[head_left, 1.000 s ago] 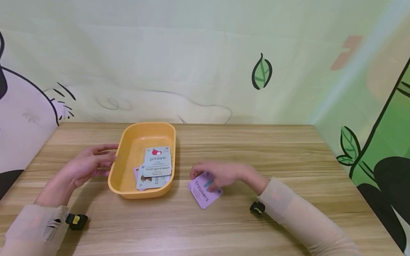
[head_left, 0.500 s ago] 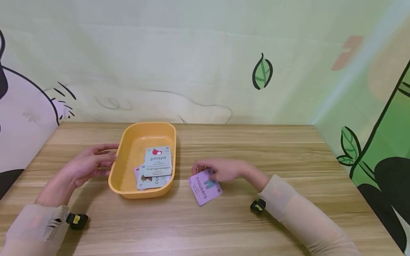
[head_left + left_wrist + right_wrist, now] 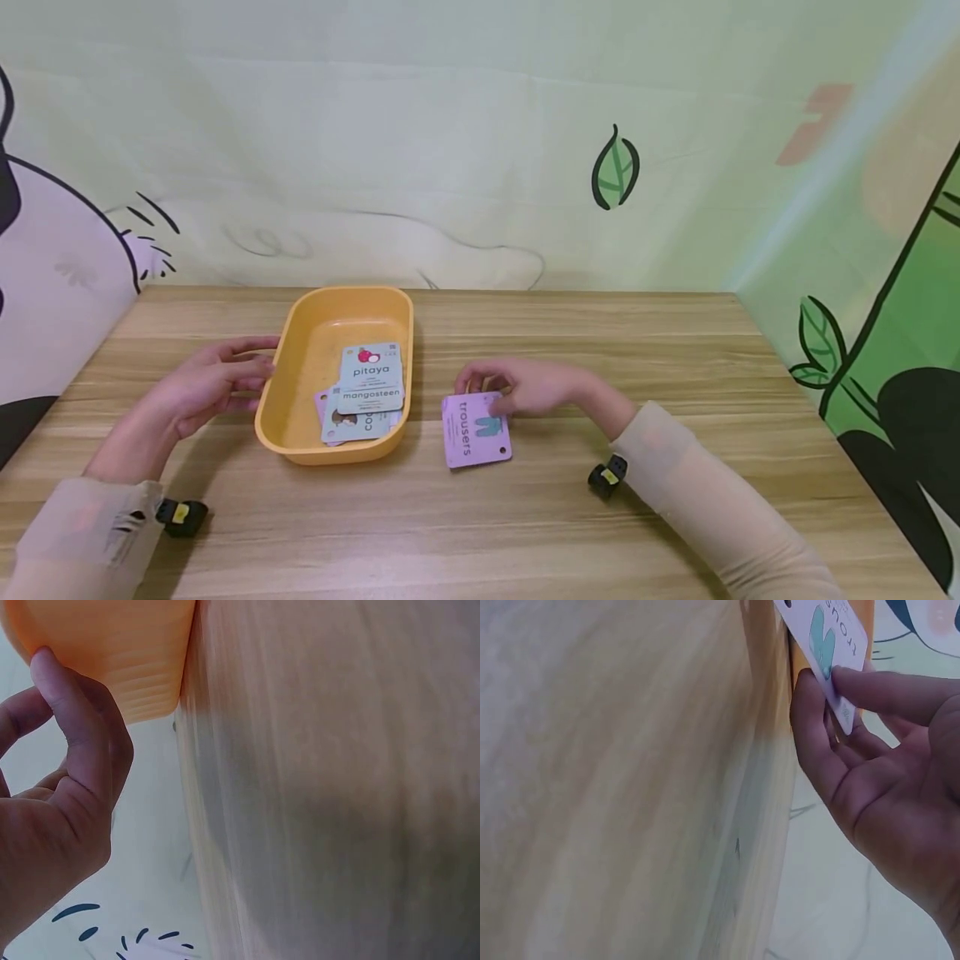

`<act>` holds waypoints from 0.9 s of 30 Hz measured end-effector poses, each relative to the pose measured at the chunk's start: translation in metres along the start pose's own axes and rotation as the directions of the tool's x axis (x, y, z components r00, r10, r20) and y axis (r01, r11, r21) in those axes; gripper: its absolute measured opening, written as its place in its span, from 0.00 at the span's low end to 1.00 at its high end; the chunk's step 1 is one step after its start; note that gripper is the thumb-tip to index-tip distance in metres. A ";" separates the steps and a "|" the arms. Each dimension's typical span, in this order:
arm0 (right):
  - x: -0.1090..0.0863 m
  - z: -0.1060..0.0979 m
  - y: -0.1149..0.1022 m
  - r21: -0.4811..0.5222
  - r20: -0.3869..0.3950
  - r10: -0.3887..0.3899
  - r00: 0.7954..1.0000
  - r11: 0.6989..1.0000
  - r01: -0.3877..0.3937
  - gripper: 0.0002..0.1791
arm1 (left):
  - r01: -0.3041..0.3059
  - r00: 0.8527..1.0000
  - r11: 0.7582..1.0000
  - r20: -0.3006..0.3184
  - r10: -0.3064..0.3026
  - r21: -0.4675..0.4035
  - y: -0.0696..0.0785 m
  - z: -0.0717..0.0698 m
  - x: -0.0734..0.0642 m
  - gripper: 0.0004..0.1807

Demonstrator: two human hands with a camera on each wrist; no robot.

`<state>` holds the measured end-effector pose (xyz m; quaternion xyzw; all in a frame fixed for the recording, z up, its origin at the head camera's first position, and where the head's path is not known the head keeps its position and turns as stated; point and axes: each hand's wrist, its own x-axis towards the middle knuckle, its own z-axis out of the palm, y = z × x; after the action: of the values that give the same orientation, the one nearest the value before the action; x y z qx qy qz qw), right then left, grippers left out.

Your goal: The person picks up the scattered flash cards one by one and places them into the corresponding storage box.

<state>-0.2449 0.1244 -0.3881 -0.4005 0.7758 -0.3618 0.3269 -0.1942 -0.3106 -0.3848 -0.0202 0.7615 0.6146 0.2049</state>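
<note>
A purple flashcard (image 3: 477, 433) printed "trousers" is pinched between the thumb and fingers of my right hand (image 3: 531, 386). In the right wrist view the thumb lies on the card's (image 3: 834, 645) printed face and the other fingers are behind it. My left hand (image 3: 212, 382) is beside the yellow plastic tray (image 3: 300, 387), its relaxed fingers at the left wall. A fingertip meets the tray's (image 3: 142, 652) side in the left wrist view. Inside the tray, toward its right side, lie overlapping cards, among them a blue "pitaya" card (image 3: 371, 367) and a "mangosteen" card (image 3: 369, 404).
The wood-grain table (image 3: 637, 358) runs back to a pale green wall cloth (image 3: 465, 167) with printed leaves. Black wrist cameras (image 3: 607, 477) are strapped at both sleeves. The tray stands left of the held card, a short gap apart.
My right hand has drawn slightly back with the trousers card, which has turned straighter and moved a little toward the back of the table. The left hand and tray have stayed nearly still.
</note>
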 end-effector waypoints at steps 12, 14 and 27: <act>-0.001 -0.013 0.002 0.226 -0.061 -0.054 0.997 0.972 0.067 0.25 | 0.005 1.000 1.000 0.003 -0.005 0.009 0.000 -0.002 0.002 0.39; -0.001 -0.014 0.001 0.268 -0.078 -0.041 0.996 0.961 0.061 0.25 | 0.006 1.000 1.000 0.004 -0.006 0.007 0.000 -0.002 0.003 0.39; 0.004 -0.013 -0.010 0.434 -0.186 0.043 0.982 0.900 0.043 0.27 | -0.017 1.000 1.000 0.019 0.017 -0.003 -0.001 -0.002 0.002 0.37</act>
<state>-0.2537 0.1203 -0.3737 -0.2808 0.7027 -0.5630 0.3323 -0.1967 -0.3126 -0.3861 -0.0083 0.7589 0.6174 0.2068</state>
